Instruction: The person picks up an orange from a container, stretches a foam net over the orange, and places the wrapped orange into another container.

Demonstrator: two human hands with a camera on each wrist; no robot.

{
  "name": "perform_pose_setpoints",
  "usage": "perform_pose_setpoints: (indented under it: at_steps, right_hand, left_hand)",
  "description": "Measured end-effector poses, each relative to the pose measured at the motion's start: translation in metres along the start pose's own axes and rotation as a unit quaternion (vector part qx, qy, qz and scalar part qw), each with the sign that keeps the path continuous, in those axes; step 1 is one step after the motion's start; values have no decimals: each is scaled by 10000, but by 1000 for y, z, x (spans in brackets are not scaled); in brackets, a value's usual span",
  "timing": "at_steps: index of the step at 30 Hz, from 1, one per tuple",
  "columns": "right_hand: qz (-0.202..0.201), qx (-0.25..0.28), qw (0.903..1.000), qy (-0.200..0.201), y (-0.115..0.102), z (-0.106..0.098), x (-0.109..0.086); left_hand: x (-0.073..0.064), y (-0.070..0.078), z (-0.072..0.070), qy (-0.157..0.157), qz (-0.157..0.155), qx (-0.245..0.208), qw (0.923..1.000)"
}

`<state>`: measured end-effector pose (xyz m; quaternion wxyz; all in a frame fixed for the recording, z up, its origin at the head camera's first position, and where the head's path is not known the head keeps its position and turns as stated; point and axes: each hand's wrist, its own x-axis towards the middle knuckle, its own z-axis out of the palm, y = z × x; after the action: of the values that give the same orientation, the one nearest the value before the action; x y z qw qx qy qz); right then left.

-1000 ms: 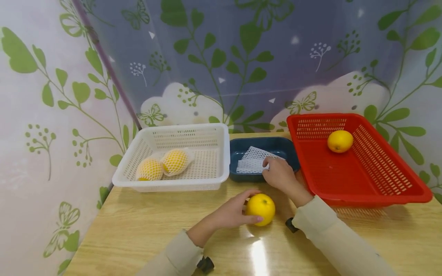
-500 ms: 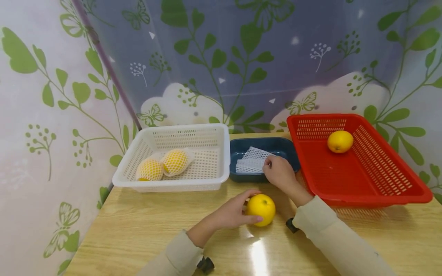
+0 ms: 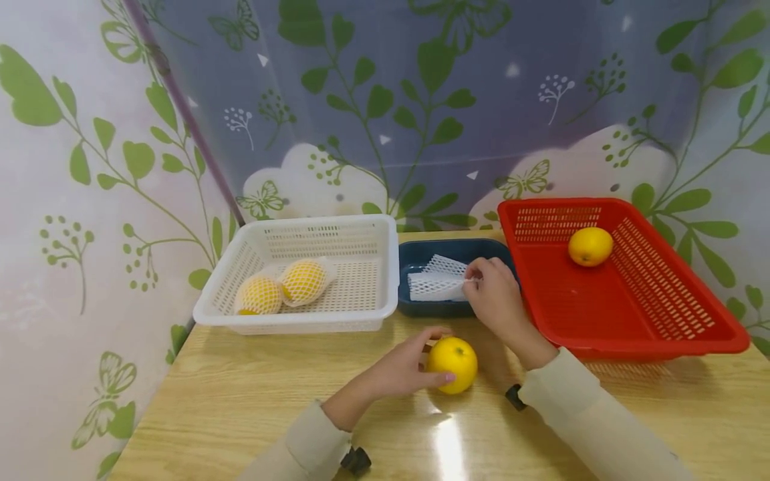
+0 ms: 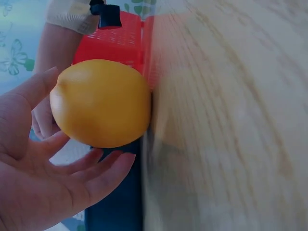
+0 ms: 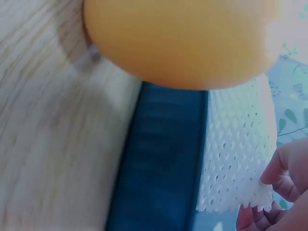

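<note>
We note the left hand little changed, fingers spread and curved round the yellow fruit. Above the blue tray, the right hand has shifted; thumb and fingers pinch the edge of a white foam net, so we judge that net secured. White basket left, red basket right, on a wood-grain table; leaf-printed backdrop behind.
</note>
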<state>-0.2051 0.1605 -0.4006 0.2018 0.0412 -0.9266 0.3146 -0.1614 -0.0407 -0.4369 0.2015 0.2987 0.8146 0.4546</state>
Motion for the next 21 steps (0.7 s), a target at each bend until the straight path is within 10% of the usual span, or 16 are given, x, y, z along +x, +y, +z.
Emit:
perform_pose_setpoints:
  at_steps: [8,15,21]
  right_hand:
    - [-287,599,9974,275,-10,-23,-11]
    - [-262,1072,9938,119,-21,-44,-24]
    - [183,1593,9847,-685,-25,-57,-38]
  left_hand:
    - [-21,14,-12,1307,575,-476,9886]
    - [-33,23,-35,3324,2063,569,9185]
    - [-28,21,-48,3411,2363,1610,8955]
